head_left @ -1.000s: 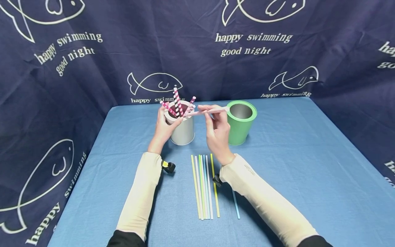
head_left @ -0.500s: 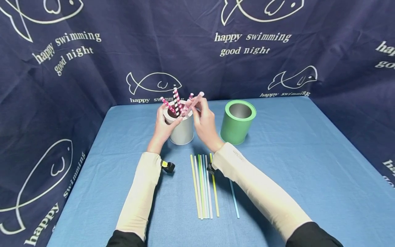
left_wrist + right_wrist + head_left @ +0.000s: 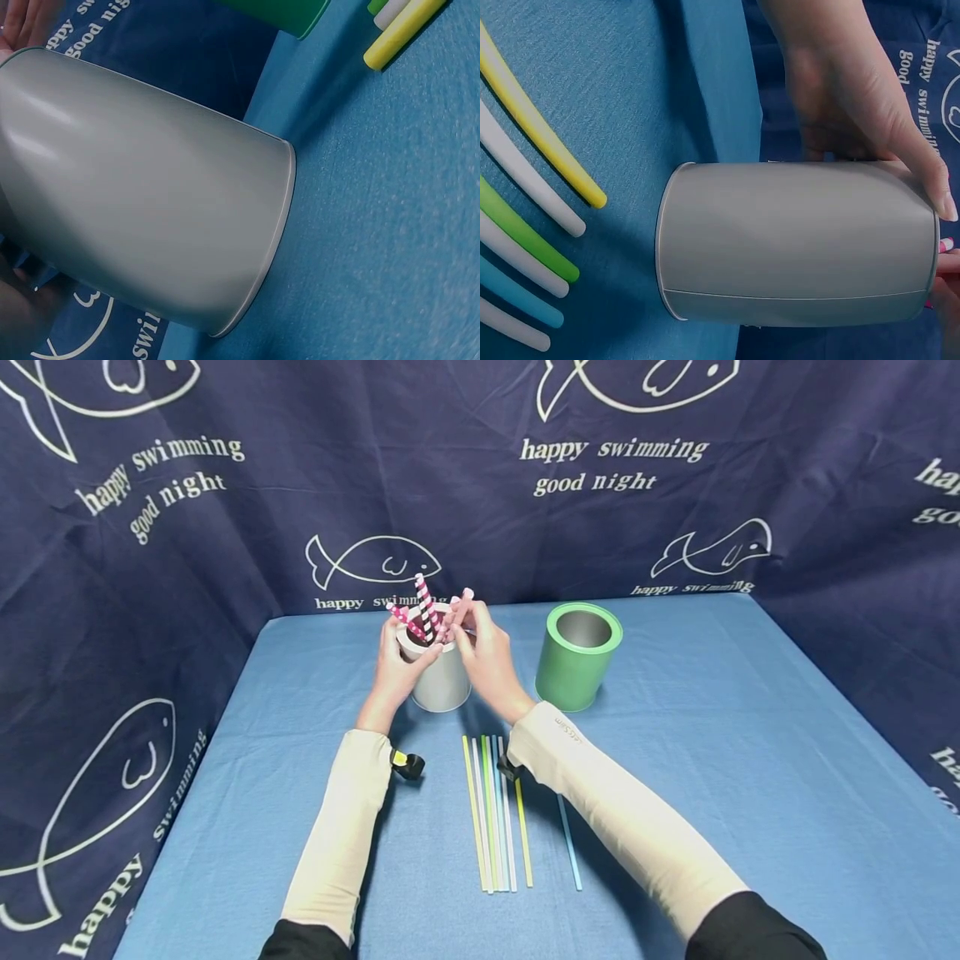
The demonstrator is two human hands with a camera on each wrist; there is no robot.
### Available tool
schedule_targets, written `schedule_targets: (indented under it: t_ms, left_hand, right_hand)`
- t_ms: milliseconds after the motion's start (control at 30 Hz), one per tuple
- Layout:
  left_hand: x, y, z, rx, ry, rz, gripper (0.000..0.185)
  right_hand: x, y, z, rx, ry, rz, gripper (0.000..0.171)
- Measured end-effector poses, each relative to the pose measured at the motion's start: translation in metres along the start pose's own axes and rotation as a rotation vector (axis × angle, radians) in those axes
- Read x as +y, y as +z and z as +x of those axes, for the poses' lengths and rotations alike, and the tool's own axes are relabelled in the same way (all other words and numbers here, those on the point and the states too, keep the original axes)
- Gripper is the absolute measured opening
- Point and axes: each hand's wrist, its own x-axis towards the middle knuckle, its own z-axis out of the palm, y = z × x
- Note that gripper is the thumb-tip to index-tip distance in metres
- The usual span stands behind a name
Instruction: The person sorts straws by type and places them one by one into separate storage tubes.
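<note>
Landmark: the grey cup (image 3: 442, 670) stood upright on the blue tablecloth (image 3: 712, 760), toward the far side.
Left hand: the left hand (image 3: 397, 670) wrapped the cup's left wall, fingers and thumb curled round it just under the rim; the right wrist view showed the thumb lying along the wall to the rim.
Right hand: the right hand (image 3: 489, 664) was at the cup's right rim, fingertips pinched on a pale pink straw (image 3: 459, 607) whose lower end was already inside the mouth.
Straw axis: near upright, tilted up and to the right of the cup's centre, its top end just above the fingertips.
Key relation: the cup's opening lay directly below and slightly left of the pinching fingers, so the right hand was the one on the straw while the left only steadied the cup.
Cup contents: striped straws (image 3: 424, 610), pink-and-white and black-and-white, fanned out of the mouth, left of the pink one.
Right of the cup: a green cup (image 3: 576, 660), upright, apart from both hands.
Near side of the cup: thin plastic straws (image 3: 495, 814) lay side by side in a row, long axes pointing toward the cup; one blue straw (image 3: 567, 843) lay apart to their right.
</note>
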Motion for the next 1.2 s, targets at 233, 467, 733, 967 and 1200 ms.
schedule_targets:
  t_ms: [233, 467, 733, 967, 1200]
  left_hand:
    - [-0.001, 0.002, 0.0, -0.001, 0.0, -0.007, 0.077]
    - [-0.001, 0.003, 0.0, -0.009, -0.002, -0.02, 0.076]
    - [-0.001, 0.0, 0.0, 0.003, 0.005, -0.031, 0.075]
    - [0.001, -0.001, 0.0, -0.005, 0.011, -0.039, 0.074]
    - [0.001, -0.001, 0.0, -0.021, -0.016, -0.029, 0.075]
  right_hand:
    - [0.0, -0.002, -0.001, 0.015, 0.037, 0.004, 0.021]
    - [-0.001, -0.022, -0.004, 0.078, 0.066, 0.02, 0.025]
    - [0.014, -0.075, -0.007, 0.209, -0.035, -0.017, 0.033]
    - [0.036, -0.125, -0.007, 0.229, -0.028, -0.157, 0.046]
    - [0.055, -0.153, -0.01, 0.133, 0.069, -0.237, 0.056]
